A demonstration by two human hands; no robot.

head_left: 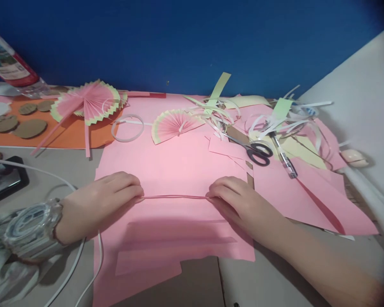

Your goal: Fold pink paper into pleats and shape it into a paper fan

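A pink sheet of paper (175,197) is held by its edge, which runs as a narrow folded ridge between my two hands. My left hand (117,196) pinches the left end of that ridge, with fingers bent and pressed together. At the right end, my right hand (233,196) grips it the same way, thumb under the fingers and mostly hidden. Crease lines and shadows cross the pink paper nearer to me. Just beyond the hands lies a pleated pink fan with a pale green rim (176,123). A larger pleated fan (96,100) stands farther left.
Black-handled scissors (259,153) and a pen (285,160) lie on the right among paper strips (272,125). A tape ring (127,128) lies behind my left hand. Brown discs (30,128) rest on orange paper. A bottle (13,64) leans far left; a white cable (78,251) passes under my left wrist.
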